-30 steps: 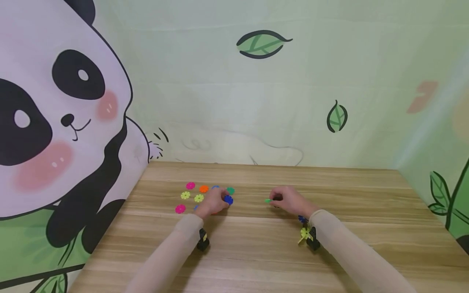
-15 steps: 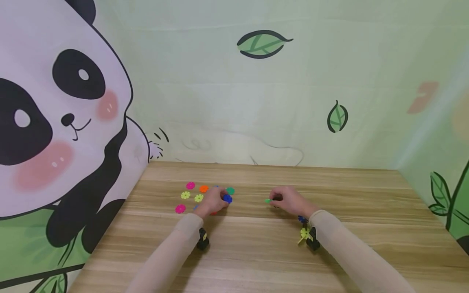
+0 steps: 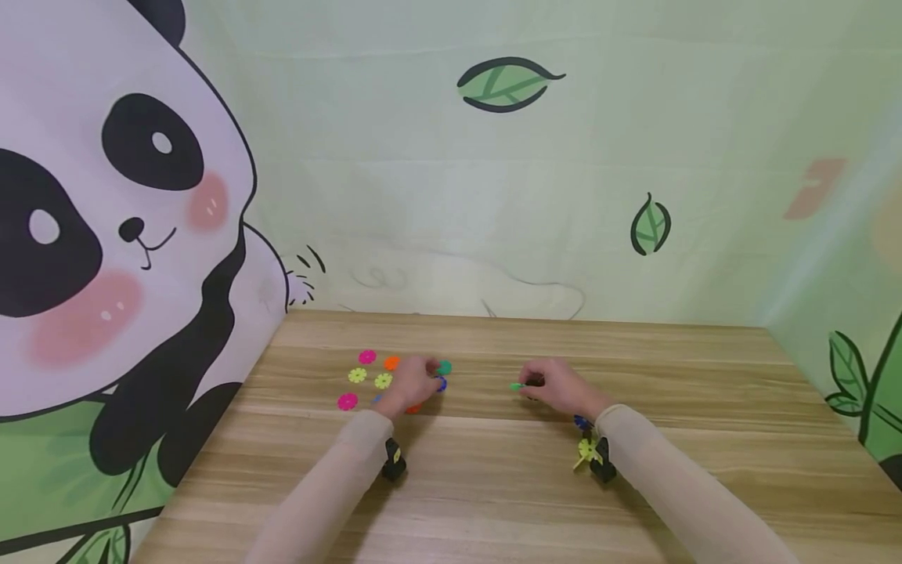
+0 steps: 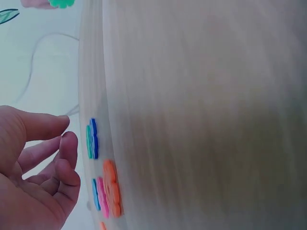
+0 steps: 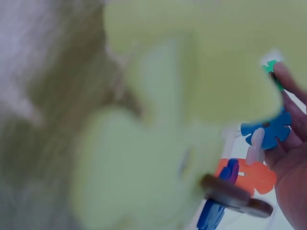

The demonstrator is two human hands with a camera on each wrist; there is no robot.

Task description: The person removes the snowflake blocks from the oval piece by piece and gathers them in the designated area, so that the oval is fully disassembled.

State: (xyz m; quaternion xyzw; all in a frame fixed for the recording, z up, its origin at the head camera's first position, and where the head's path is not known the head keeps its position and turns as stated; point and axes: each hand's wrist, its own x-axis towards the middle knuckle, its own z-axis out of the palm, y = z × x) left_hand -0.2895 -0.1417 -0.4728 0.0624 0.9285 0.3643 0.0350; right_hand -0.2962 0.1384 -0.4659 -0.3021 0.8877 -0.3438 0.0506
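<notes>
Fingers (image 4: 69,143) of our left hand (image 3: 411,382) loosely bent near dark-blue disc (image 4: 94,139) | our right hand (image 3: 557,385) pinches green disc (image 3: 517,386)

Brown wood grain streaks the tabletop (image 3: 479,486); toward its far-left corner lie pink, yellow, orange, blue and green discs (image 3: 383,381).

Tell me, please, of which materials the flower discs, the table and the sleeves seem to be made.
Discs: probably plastic, smooth; even bright colour and clean-cut notches suggest it.
Table: wood or printed laminate, low sheen; long grain streaks show, but I cannot tell which.
Sleeves: likely cloth, matte; no shine shows, though no weave is visible.
</notes>
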